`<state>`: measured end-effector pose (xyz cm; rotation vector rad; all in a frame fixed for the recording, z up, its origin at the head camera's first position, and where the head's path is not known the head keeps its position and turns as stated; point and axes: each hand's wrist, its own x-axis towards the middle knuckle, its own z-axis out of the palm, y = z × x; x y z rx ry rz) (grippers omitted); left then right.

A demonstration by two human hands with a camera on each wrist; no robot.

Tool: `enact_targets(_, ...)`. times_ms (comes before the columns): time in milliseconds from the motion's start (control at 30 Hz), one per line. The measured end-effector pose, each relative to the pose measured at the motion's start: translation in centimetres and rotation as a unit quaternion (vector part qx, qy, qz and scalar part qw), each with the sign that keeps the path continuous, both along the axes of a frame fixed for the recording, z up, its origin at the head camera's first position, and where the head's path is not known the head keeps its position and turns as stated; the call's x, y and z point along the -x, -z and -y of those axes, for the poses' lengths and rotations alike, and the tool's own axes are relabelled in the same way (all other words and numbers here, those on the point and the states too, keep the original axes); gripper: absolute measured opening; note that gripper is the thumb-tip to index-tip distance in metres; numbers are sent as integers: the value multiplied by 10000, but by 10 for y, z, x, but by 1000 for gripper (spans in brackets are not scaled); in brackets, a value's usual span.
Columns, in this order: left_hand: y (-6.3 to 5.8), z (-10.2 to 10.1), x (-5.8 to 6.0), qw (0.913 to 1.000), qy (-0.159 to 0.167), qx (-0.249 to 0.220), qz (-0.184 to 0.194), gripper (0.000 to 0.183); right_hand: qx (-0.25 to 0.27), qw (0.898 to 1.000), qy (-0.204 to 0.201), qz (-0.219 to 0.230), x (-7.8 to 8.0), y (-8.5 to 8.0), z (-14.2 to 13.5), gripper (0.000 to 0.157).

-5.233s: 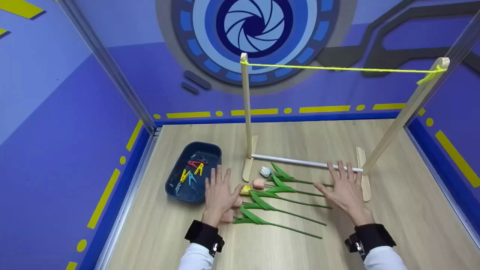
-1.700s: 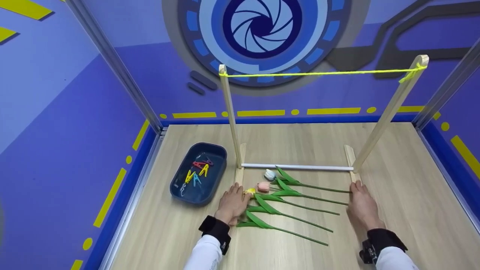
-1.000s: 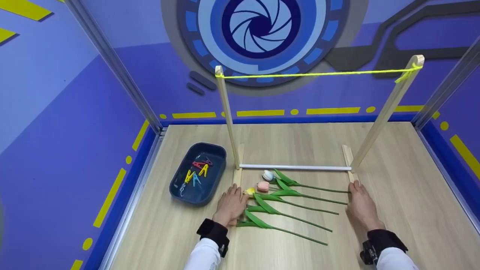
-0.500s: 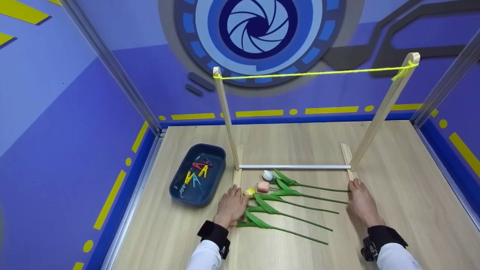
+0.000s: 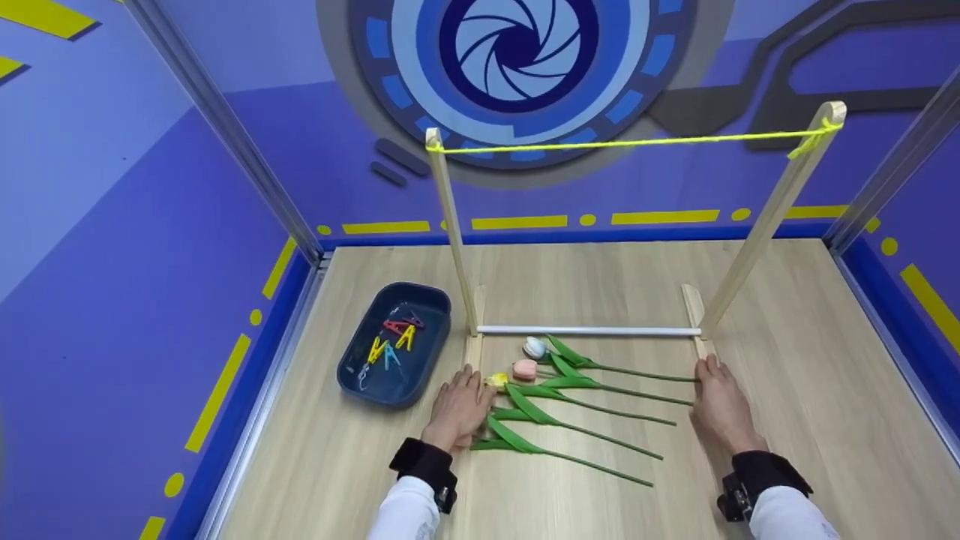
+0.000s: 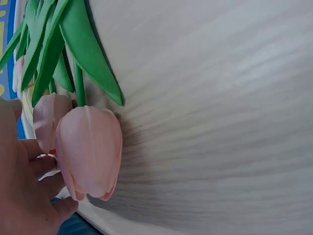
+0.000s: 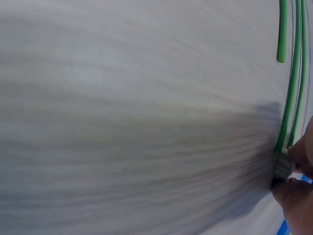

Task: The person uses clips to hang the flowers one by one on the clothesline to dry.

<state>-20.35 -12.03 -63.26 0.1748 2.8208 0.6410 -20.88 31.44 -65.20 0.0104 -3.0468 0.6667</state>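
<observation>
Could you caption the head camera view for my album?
A left hand and right hand flank five tulips beside a wooden frame strung with yellow cord.

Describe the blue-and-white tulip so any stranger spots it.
Find the wooden frame topped with yellow string. In front of its white bottom rod lie five tulips. The blue-and-white tulip lies closest to that rod; the others' heads are pink or yellow.
</observation>
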Motion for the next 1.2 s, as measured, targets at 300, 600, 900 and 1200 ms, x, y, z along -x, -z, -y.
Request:
enact_targets(300,-10,9,0,9952,-221,-250,-920,49,46,10000,2,-8,0,0,1,52)
enact_targets(600,-41,34,7,9693,-816,28,-2321,30,7,10000,35,-48,-1,0,2,53)
enact_targets(900,-48,69,2,9706,-1302,675,-1911,38,-103,9996,11,-279,-1,0,1,53)
enact_targets(1200,-40,80,-6,9831,-1143,1021,-996,42,-10,9999,44,-131,-1,3,-2,53)
